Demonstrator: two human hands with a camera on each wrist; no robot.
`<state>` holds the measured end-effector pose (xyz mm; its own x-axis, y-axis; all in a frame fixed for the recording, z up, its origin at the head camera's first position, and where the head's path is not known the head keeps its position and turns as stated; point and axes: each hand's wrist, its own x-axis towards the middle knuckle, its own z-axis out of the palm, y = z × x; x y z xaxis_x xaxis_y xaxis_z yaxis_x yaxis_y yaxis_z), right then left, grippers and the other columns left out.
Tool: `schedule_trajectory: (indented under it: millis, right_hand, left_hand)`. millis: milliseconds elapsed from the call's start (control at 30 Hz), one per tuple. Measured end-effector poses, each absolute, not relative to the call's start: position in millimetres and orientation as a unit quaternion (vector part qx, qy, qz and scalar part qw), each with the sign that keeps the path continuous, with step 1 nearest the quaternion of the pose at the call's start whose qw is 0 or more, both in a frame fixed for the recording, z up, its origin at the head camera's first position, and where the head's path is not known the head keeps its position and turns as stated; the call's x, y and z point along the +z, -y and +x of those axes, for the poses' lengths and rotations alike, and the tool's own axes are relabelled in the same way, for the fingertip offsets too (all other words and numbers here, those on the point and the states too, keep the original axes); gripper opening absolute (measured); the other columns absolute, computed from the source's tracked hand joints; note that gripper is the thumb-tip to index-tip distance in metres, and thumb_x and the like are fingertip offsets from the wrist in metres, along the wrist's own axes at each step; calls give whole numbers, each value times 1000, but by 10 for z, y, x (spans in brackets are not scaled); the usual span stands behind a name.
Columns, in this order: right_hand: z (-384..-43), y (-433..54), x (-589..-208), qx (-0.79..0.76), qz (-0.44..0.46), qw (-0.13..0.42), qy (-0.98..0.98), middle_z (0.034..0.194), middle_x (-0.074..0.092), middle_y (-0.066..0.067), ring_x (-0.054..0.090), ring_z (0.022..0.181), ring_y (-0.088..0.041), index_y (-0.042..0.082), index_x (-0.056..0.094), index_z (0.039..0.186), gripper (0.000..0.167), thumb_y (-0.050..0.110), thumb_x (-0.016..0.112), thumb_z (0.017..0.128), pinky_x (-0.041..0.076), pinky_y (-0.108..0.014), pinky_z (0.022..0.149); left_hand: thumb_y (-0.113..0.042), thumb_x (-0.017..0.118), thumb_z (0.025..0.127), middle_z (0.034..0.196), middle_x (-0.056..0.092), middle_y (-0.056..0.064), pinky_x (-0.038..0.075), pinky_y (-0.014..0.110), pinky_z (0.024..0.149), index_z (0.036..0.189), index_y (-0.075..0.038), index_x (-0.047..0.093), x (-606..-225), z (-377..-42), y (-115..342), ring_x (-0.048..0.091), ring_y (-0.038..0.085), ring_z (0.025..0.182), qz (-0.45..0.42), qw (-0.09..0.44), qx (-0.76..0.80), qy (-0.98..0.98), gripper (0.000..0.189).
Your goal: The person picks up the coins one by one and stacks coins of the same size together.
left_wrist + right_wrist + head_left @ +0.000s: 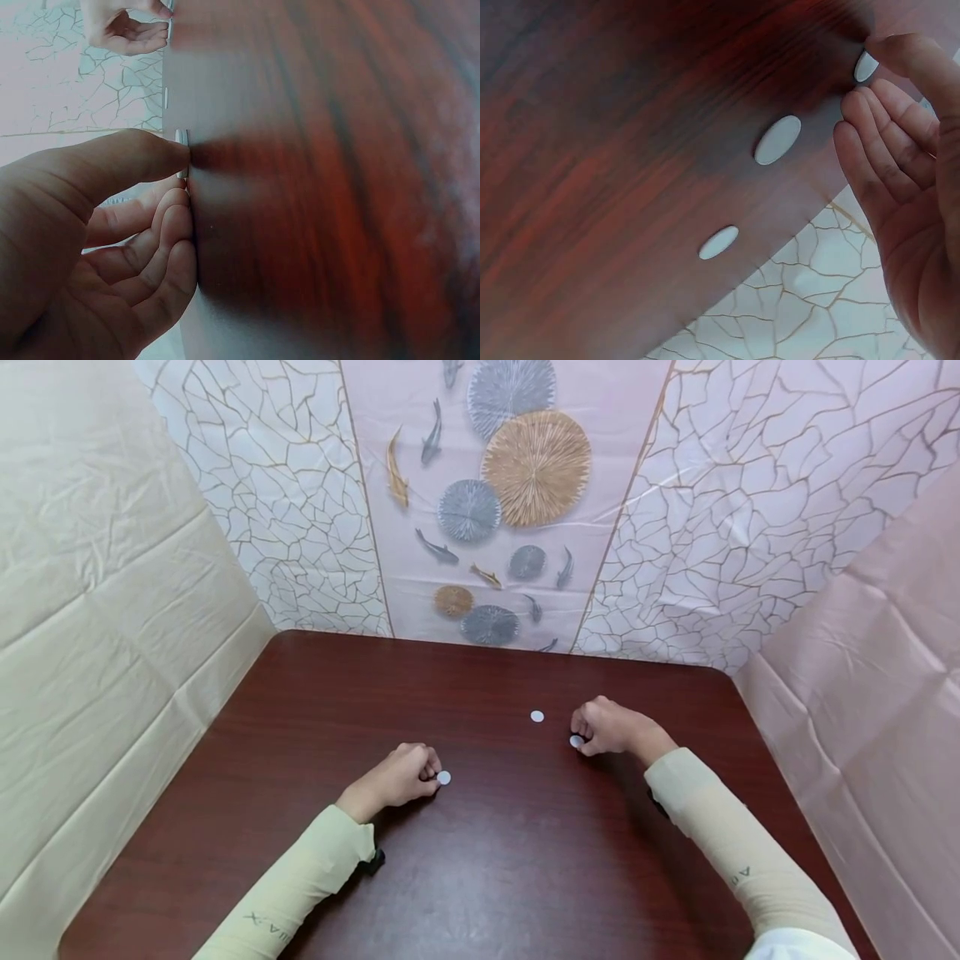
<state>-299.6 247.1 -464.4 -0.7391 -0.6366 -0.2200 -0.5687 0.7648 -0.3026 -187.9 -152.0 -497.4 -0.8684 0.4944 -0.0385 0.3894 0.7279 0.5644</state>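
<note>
On the dark brown table my left hand [401, 774] has its thumb and index finger at the edges of a small white disc [444, 777], pinching it close over the tabletop. The left wrist view shows this disc [181, 154] nearly edge-on beside the thumb tip. Farther right and back, my right hand [609, 725] pinches a second white disc [576, 741] between thumb and index finger, its other fingers bent alongside. Part of that disc [865, 67] appears between the fingertips in the right wrist view. Another white disc [537, 716] lies flat, just left of the right hand.
Two white discs, a nearer one [778, 140] and a farther one [718, 242], lie on the wood in the right wrist view. A patterned cloth [487, 585] hangs behind the table [337, 693]. Plain pale cloth walls [90, 610] stand at both sides.
</note>
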Motion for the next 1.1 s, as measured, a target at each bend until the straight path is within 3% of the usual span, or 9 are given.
schedule_trajectory:
  millis: [167, 433, 767, 1100]
  right_hand:
    - [-3035, -2410, -4564, -100, -332, 177, -921, 90, 75, -4, 68, 74, -8, 4, 76, 97, 15, 8, 83, 84, 58, -26, 68]
    - [-3121, -2309, -4484, -47, -342, 190, -919, 83, 74, 2, 67, 74, -5, 11, 77, 86, 6, 11, 83, 84, 57, -24, 69]
    - [-3127, -2283, -4621, -29, -356, 180, -917, 65, 59, 4, 51, 58, -7, 15, 59, 68, 26, 14, 83, 78, 40, -23, 56]
    - [-3084, -2315, -4673, -8, -353, 170, -920, 60, 54, 6, 50, 54, -7, 19, 52, 63, 32, 16, 82, 76, 37, -23, 53]
  left_hand:
    - [-8, 77, 93, 95, 72, 3, 57, 24, 80, 100, -5, 73, -4941, -1890, 1527, 69, 14, 90, 240, 91, 281, -925, 9]
    - [-7, 76, 93, 95, 71, 4, 57, 25, 80, 100, -5, 72, -4923, -1906, 1529, 68, 13, 89, 236, 93, 283, -925, 9]
    - [-8, 77, 93, 93, 72, 3, 56, 24, 79, 99, -5, 72, -4956, -1895, 1531, 68, 12, 88, 243, 86, 278, -925, 8]
    - [-8, 76, 94, 95, 71, 4, 55, 24, 79, 100, -5, 72, -4986, -1879, 1527, 67, 12, 88, 242, 93, 281, -924, 8]
